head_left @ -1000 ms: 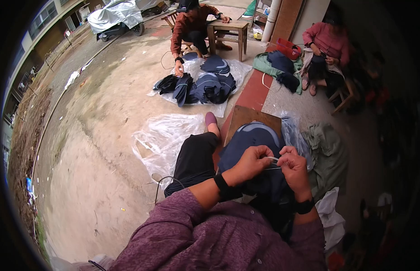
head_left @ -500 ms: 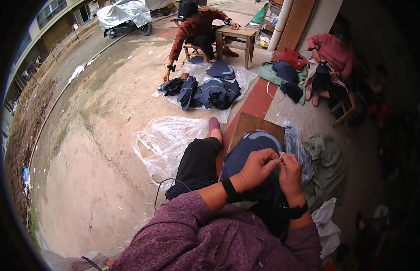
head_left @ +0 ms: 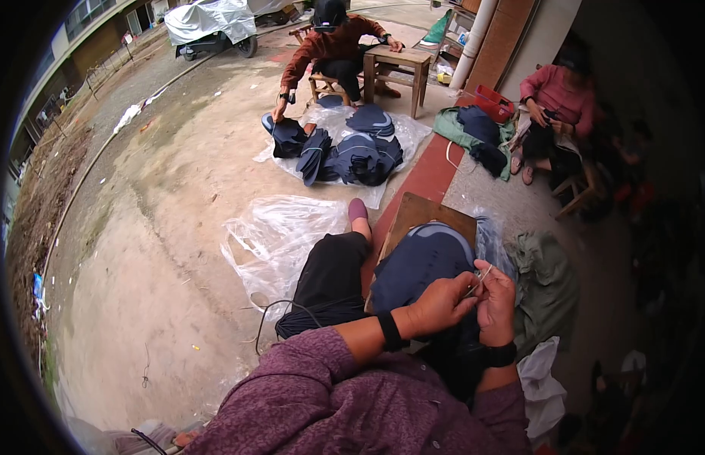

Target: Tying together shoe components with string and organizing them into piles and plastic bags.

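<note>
My left hand (head_left: 442, 305) is closed in a pinch, with its fingertips close to those of my right hand (head_left: 497, 305). Between the two runs a thin pale strip (head_left: 480, 279), cord-like but too small to name for sure. The fingers of my right hand are closed on its upper part. Both hands are above the near right side of a stack of dark blue cloth pieces (head_left: 417, 265) with a lighter blue curved edge. This stack lies on a brown wooden board (head_left: 420, 206) in front of me. My forearms hide its near part.
Clear plastic sheeting (head_left: 273, 246) lies left of my leg, green cloth (head_left: 546, 280) to the right. Farther off, a person in rust-red (head_left: 333, 45) sits at a small wooden table (head_left: 398, 57) beside bundled blue pieces (head_left: 360, 155). Another, in pink (head_left: 561, 95), handles dark cloth.
My hands have moved slightly down and right, and the pale strip now shows longer between them. The rust-red-clad person has lifted a bundle of blue pieces by its edge.
</note>
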Motion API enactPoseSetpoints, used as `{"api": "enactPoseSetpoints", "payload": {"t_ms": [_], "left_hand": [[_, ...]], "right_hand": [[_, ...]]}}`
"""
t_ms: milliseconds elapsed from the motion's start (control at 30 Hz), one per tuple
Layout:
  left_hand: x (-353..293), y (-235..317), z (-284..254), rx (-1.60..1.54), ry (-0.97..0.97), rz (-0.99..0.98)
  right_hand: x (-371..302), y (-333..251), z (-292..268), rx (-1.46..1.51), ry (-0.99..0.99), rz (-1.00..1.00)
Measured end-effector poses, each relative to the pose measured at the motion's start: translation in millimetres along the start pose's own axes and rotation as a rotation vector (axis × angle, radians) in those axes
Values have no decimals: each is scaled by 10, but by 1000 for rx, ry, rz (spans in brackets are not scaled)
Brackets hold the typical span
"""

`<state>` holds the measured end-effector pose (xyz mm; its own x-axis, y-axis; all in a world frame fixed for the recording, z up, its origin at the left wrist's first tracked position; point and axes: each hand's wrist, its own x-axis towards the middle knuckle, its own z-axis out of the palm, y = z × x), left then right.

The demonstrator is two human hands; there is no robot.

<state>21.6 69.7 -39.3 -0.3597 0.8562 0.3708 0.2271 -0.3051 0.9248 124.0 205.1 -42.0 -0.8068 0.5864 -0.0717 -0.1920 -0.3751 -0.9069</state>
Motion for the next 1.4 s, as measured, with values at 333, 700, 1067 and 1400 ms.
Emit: {"api": "enactPoseSetpoints", "payload": {"t_ms": [333,700,1067,1400], "left_hand": [[56,126,-159,237,-34,72],[615,15,-628,1071,69,-232],[831,-56,-872,1081,-198,-379],[1023,-153,-1154,1027,-740,-861]], "right_hand": [[132,20,68,-365,309,-202],[565,-134,383,-1430,96,-387],[1031,-230,568,-1932,-157,26],[1212,-310,538,-1958,-418,225]]}}
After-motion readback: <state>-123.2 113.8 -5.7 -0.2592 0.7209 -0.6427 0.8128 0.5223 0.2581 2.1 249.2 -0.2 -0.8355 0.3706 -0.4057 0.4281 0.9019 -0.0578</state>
